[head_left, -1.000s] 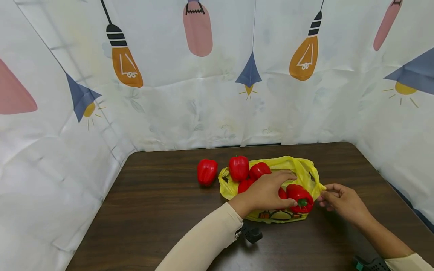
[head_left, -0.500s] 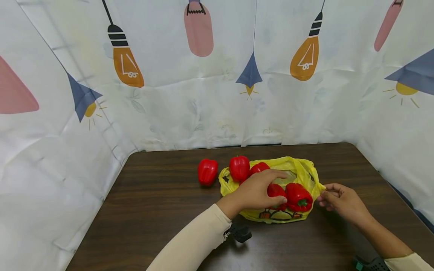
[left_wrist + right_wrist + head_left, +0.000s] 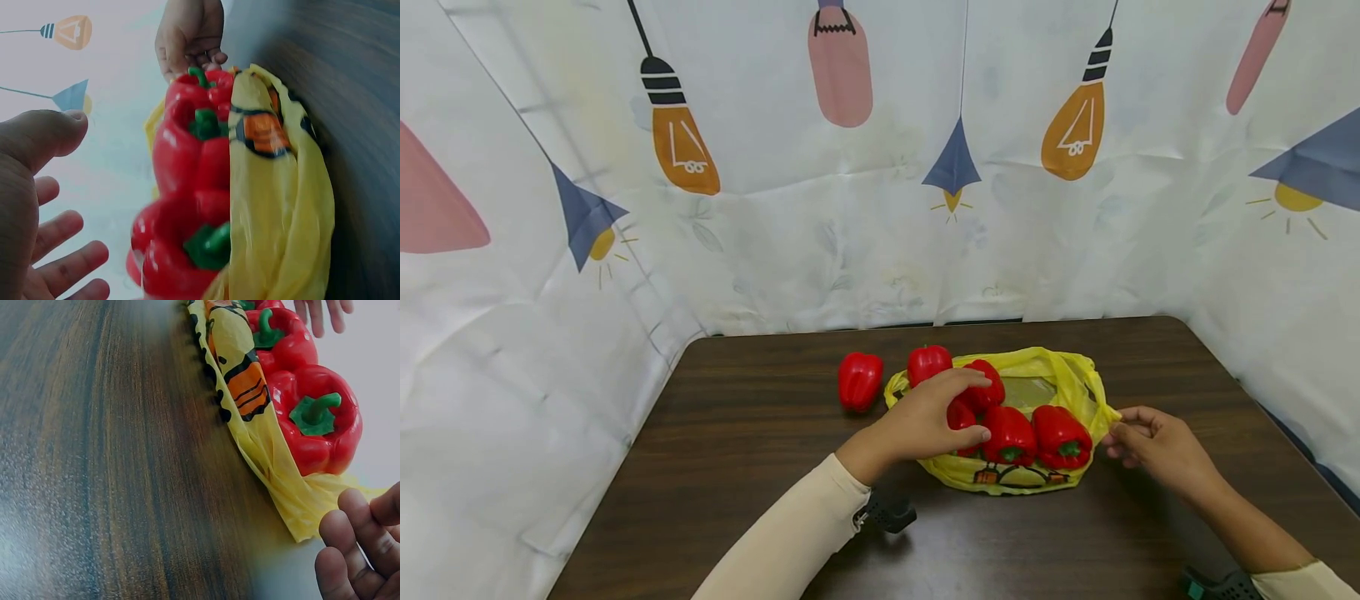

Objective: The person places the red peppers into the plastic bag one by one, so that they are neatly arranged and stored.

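A single red pepper (image 3: 858, 380) stands alone on the dark wooden table (image 3: 737, 467), left of everything else and just apart from the yellow bag (image 3: 1060, 377). Next to it, at the bag's left rim, a second pepper (image 3: 927, 362) pokes up behind the left hand (image 3: 925, 417). That hand reaches in from the lower left in a cream sleeve (image 3: 790, 542); its grip is apart, with the fingers held fairly straight and spread over the peppers at the bag's left end, thumb low by the small pepper (image 3: 958, 414) below them. The left wrist view shows the same fingers (image 3: 62, 269) loose and open beside the fruit, closed on nothing. Whether the fingertips actually touch a pepper cannot be told.

Inside the bag, which lies flat on the table with its mouth opened upward, two more peppers rest side by side, green stems toward the camera: the middle pepper (image 3: 1010, 435) and the right-hand pepper (image 3: 1063, 437). A printed orange and black design (image 3: 249, 384) runs along the bag's near side.

At the bag's right end, the right hand (image 3: 1153, 446) has its grip clamped on the twisted yellow handle (image 3: 1105, 414), pinched between thumb and fingertips
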Available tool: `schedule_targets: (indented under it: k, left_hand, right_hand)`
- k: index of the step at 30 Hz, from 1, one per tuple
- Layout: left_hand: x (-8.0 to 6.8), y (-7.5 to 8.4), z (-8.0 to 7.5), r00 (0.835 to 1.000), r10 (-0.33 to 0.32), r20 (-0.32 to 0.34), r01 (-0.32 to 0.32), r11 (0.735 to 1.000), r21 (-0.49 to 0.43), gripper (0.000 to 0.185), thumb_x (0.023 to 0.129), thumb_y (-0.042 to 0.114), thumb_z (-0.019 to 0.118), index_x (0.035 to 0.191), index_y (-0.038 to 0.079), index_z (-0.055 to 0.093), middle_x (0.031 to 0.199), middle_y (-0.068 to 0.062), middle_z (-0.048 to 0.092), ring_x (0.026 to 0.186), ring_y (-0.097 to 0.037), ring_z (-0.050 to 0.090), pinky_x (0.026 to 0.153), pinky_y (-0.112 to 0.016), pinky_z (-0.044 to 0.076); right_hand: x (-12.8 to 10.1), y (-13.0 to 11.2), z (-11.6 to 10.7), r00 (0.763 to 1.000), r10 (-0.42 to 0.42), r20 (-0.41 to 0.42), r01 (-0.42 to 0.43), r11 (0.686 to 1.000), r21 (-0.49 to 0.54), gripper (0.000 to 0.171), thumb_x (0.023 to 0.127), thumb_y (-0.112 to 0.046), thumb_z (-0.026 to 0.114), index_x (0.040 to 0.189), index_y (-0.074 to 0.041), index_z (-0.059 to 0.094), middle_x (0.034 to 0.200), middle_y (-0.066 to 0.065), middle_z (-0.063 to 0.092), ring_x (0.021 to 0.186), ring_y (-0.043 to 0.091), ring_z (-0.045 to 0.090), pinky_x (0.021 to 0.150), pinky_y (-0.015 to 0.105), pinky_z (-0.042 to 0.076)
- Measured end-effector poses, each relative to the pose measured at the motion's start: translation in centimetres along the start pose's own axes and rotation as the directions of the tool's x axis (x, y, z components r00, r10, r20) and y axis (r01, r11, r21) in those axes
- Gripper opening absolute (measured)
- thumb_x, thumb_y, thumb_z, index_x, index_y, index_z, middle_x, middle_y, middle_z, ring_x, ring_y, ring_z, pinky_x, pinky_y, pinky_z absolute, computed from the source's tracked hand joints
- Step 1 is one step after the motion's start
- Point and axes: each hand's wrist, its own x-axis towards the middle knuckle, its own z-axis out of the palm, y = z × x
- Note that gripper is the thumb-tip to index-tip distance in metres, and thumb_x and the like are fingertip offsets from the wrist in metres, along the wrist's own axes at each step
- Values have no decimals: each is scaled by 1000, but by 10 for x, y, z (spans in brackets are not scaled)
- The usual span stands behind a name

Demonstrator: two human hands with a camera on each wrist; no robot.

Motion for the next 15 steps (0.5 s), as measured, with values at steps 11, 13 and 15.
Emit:
schedule_targets:
  k: [11,13,15]
  left_hand:
    - [-17,-15,-14,998,-64,-4,64,998,-29,63,91,35,78,146,15,53,144,3,53,132,-22,51,105,-37,48]
    - [-21,-18,-17,996,-85,-10,84,996,-35,64,91,35,78,146,16,53,144,3,53,133,-21,50,106,-38,48]
    - [-24,-20,-19,995,-103,-18,102,994,-34,64,91,35,78,146,16,53,144,4,53,134,-20,49,107,-39,47]
  right_hand:
    - [-1,-1,0,1000,-12,1,12,1000,-1,46,107,-27,58,132,11,52,100,13,74,84,18,71,70,36,60]
    - [-1,-1,0,1000,-12,-2,12,1000,-2,46,107,-27,58,132,11,52,100,12,74,84,18,71,70,36,60]
    - [-1,-1,0,1000,-12,-5,12,1000,-3,46,107,-27,58,131,11,52,100,12,74,84,18,71,69,36,60]
